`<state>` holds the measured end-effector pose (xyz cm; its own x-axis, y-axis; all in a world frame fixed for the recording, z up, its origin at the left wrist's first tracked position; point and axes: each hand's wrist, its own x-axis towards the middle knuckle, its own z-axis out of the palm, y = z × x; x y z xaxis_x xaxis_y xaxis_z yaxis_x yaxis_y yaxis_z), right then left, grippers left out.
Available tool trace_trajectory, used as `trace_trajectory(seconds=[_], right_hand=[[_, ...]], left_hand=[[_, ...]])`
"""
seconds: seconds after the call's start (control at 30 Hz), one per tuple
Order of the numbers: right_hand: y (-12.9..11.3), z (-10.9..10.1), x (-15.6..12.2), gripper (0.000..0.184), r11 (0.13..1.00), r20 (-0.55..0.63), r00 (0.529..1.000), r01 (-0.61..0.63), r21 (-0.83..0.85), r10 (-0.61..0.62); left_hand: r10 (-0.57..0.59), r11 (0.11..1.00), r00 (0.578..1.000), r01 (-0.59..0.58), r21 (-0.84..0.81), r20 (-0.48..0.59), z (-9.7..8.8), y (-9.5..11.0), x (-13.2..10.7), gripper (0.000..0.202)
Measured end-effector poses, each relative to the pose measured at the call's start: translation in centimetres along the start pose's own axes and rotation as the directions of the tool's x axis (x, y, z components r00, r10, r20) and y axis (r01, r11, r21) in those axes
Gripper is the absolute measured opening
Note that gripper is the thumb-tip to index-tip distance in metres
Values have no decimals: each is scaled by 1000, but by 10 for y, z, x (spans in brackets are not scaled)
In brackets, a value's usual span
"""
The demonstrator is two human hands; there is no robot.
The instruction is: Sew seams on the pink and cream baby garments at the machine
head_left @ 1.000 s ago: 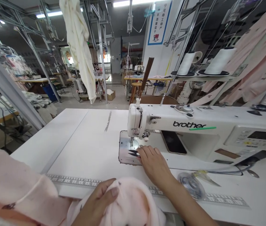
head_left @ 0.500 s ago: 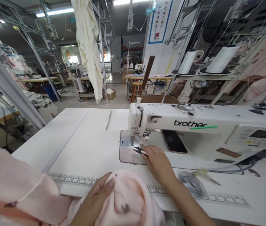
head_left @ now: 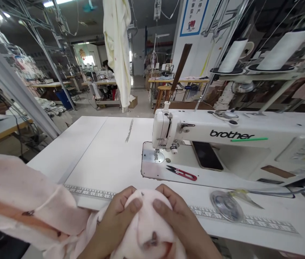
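Fabric bunching at near table (head_left: 101, 151) edge: gripping pink fabric (head_left: 147, 220) with left hand (head_left: 114, 226) and right hand (head_left: 181, 221), fingers curling closed around it, with red snips (head_left: 182, 173) lying apart on sewing machine (head_left: 222, 135) bed.

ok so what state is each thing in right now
pink fabric, bunched up, draped off to the left
left hand, gripping the pink fabric
right hand, gripping the pink fabric
sewing machine, nothing under its needle
thread snips, lying on the sewing machine's bed, untouched
phone, screen dark
thread cones, upright on their stand
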<state>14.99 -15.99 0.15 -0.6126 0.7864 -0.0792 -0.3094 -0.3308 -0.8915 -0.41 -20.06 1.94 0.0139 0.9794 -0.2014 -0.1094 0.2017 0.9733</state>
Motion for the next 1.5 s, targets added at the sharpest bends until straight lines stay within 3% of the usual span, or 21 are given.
trace_trajectory(seconds=[0.1,0.23,0.33,0.4,0.5,0.6,0.7,0.8,0.87,1.13,1.5], right_hand=[[7,-1,3,37,988,-40,999,13,151,-7],[8,-3,3,36,981,-86,996,37,191,-21],[8,1,3,36,985,-124,992,42,164,-22],[9,3,3,37,988,-150,988,54,144,-32],[10,5,3,37,988,-179,983,59,141,-33],[11,4,3,37,985,-184,982,60,164,-29],[12,4,2,37,982,-183,983,69,174,-36],[11,5,1,37,981,-187,982,52,186,-17],[11,6,0,38,979,-189,982,36,198,2],[14,8,1,35,957,-185,983,43,288,11],[13,12,0,39,966,-202,979,48,254,4]], left_hand=[[-31,997,999,32,-63,17,2,0,1,39],[-74,981,996,81,-173,47,4,-2,1,34],[-162,977,981,144,-158,-106,5,-8,0,42],[-255,962,937,220,-163,-239,7,-12,0,57],[-328,936,894,262,-236,-306,9,-17,2,64],[-257,945,934,189,-267,-249,9,-17,5,54],[-141,951,985,107,-290,-96,9,-12,8,42],[-63,951,995,82,-297,74,10,-6,11,42],[-70,955,990,102,-277,123,9,-4,12,44],[-64,957,987,103,-271,147,6,-8,13,42],[-90,950,988,124,-288,129,3,-12,15,43]])
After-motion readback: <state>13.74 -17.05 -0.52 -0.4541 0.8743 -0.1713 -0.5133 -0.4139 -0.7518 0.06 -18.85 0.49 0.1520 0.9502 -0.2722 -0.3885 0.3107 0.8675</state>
